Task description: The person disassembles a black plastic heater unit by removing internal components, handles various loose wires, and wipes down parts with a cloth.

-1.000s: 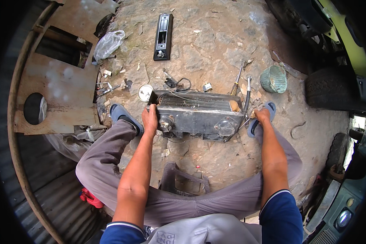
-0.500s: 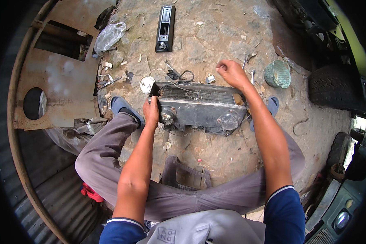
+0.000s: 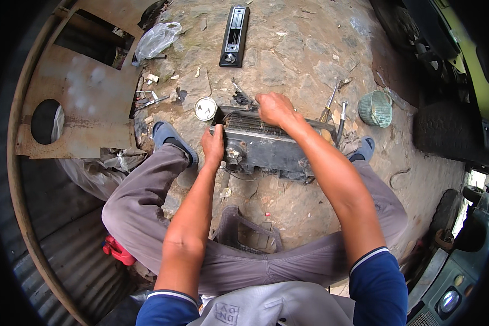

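A black boxy unit with a metal-finned core (image 3: 266, 146), perhaps a car cooling unit, rests on the stony ground between my feet. Its left end is in the grip of my left hand (image 3: 213, 144), thumb up at the top edge. Over the fins, near the far edge, is my right hand (image 3: 277, 110), its fingers curled closed; whatever is in them cannot be made out. Beyond the unit lie a dark plug and cable (image 3: 243, 98). A round tin (image 3: 205, 109) with bits in it stands by the far left corner.
A screwdriver (image 3: 329, 106) and a dark-handled tool (image 3: 342, 122) lie right of the unit, near a green basket (image 3: 375, 108). Farther off is a long black panel (image 3: 234, 38). A cut-out board (image 3: 76, 108) stands left; a tire (image 3: 445, 130) is at right.
My right hand has come left and nearer, from beyond the unit's right side to over its fins. My left hand keeps hold of the left end. The whole view has shifted slightly.
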